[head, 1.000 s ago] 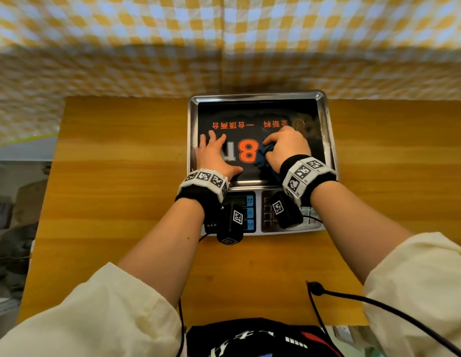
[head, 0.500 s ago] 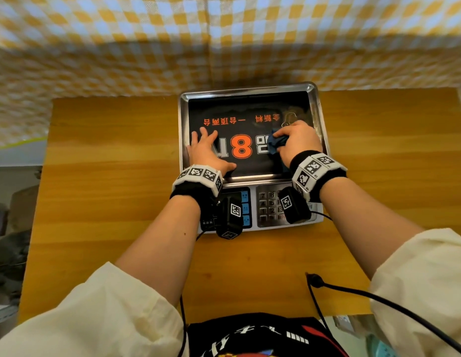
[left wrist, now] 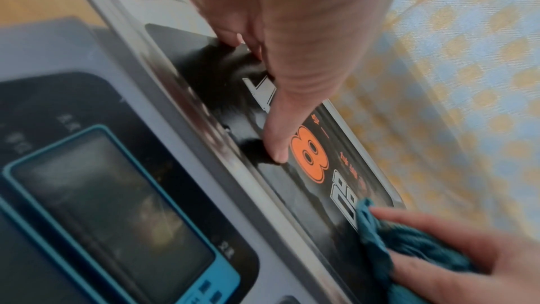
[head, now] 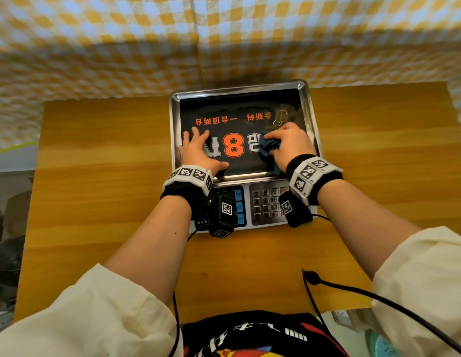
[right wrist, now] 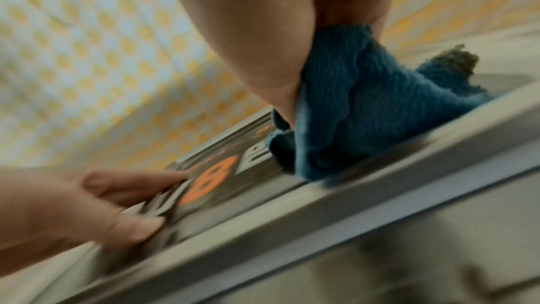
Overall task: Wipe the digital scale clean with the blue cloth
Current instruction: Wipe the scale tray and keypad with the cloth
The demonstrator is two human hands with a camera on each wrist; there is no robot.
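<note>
Both your hands are on the digital scale (head: 239, 104), which sits on the wooden table (head: 95, 155). Your left hand (head: 196, 153) lies flat with fingers spread on the black pan. Your right hand (head: 288, 145) curls around the blue cloth (head: 269, 145); only the right wrist view shows the blue cloth (right wrist: 365, 105) draping over the pan's near rim.

We wear cream sleeves (head: 100, 313) pushed up, black wristbands (head: 183, 194) topped by white tag-printed bands (head: 310, 173), black wrist cameras (head: 223, 215), and a trailing black cable (head: 379, 297).
</note>
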